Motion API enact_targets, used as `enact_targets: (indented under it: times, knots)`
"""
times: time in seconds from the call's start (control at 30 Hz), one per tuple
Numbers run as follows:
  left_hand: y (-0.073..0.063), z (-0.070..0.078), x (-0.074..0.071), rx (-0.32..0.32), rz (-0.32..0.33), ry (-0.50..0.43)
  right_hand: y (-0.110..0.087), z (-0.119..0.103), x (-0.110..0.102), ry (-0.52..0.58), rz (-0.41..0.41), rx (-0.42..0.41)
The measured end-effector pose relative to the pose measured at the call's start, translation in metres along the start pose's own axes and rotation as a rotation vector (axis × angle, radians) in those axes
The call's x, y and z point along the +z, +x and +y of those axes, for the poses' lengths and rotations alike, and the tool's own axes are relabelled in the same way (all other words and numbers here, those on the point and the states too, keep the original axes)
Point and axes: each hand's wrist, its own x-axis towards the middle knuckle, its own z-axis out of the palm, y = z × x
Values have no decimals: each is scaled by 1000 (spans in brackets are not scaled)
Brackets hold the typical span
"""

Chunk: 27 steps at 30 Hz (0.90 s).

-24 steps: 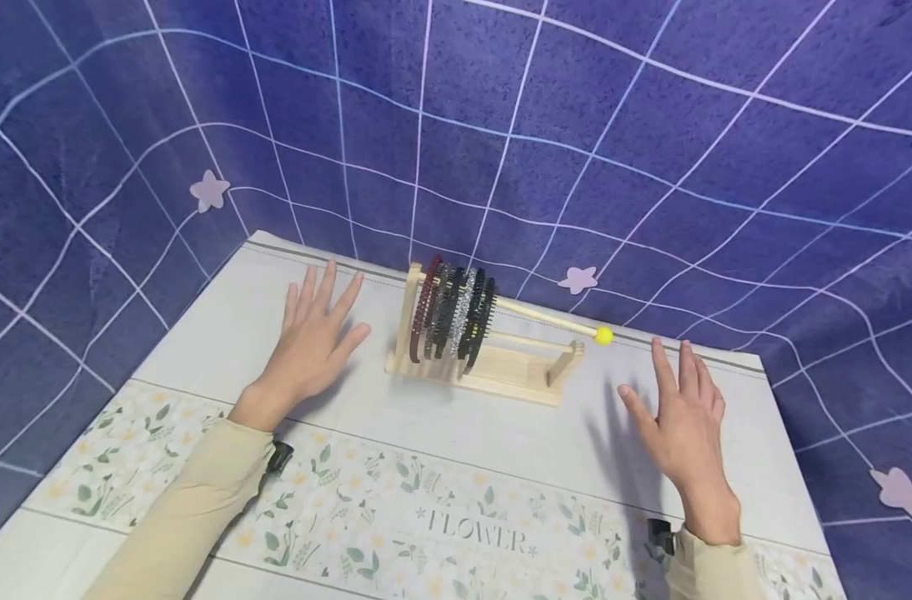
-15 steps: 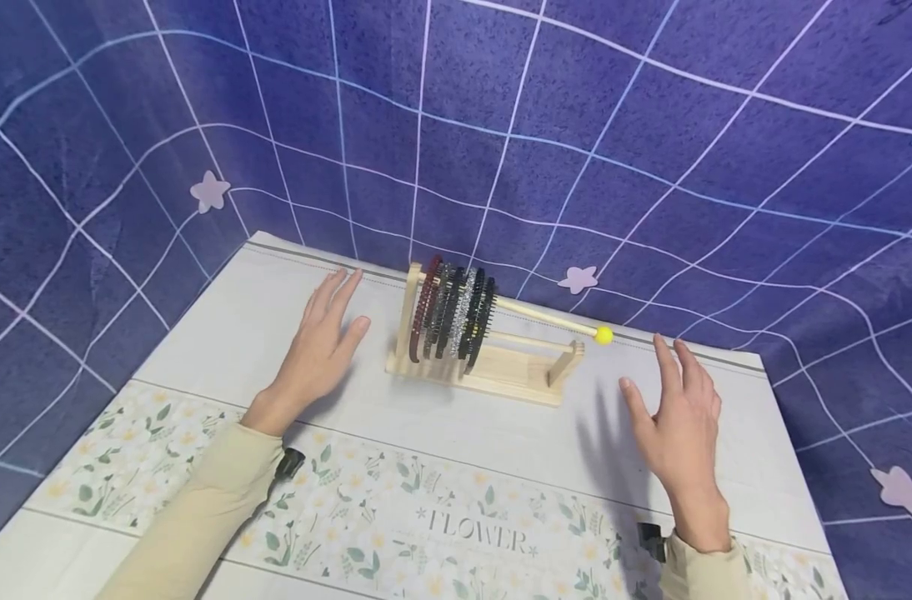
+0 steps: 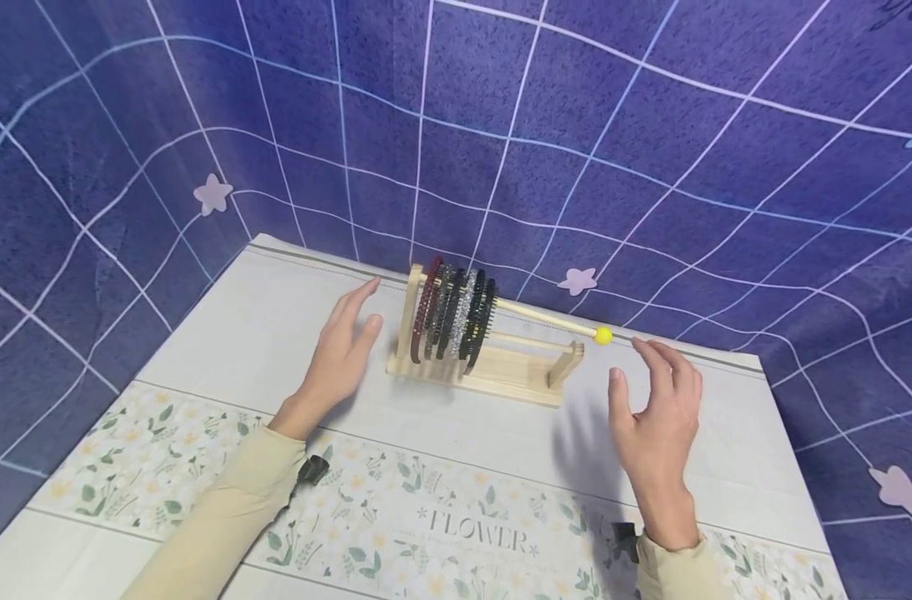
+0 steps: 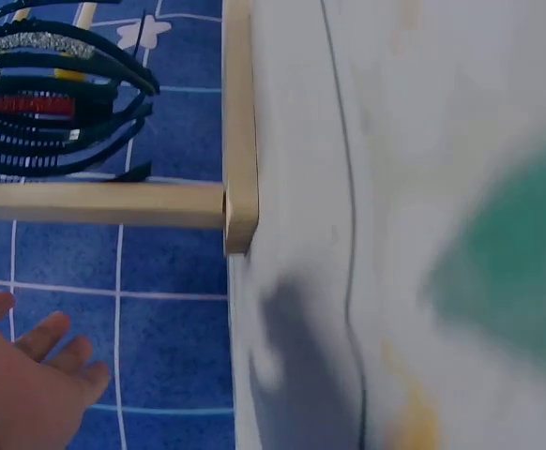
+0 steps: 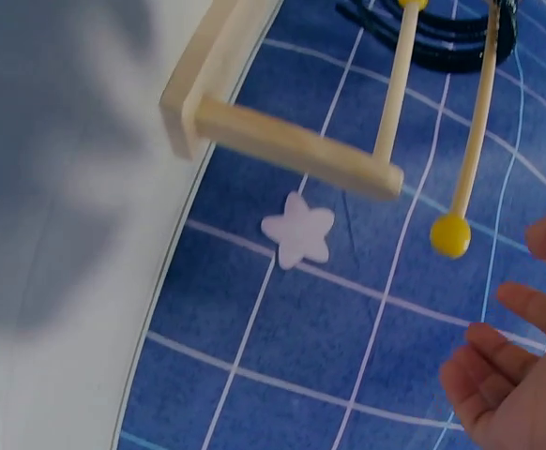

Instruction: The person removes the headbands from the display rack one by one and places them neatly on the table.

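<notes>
Left grip and right grip are hovering spread beside a rack. A yellow ball is standing between right grip and headbands.

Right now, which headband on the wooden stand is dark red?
The leftmost headband in the head view, next to the tall wooden post; the other headbands look black, grey or silvery.

Left hand farther from table's left edge, nearer wooden rack's left end; fingers, spread earlier, now closer together. Right hand farther from table's right edge, nearer yellow ball; fingers more bent. Both sleeves shifted inward.
</notes>
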Motion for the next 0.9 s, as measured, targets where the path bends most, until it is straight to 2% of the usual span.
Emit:
enact_targets:
  times: [0.2,0.37,0.57,0.73,0.9]
  knots:
    - [-1,3,14,-44,-35,-38,-2,-14,12,43,35,-39]
    - [-3,2,26,-93,-29,-123,-3,-27,23,128,-25,-30]
    - [-5,1,37,-150,5,-275,2,-44,37,232,-90,-18]
    - [-8,-1,50,-173,54,-394,5,-58,47,342,-140,57]
    - [-11,-2,59,-231,71,-518,8,-72,57,485,-214,215]
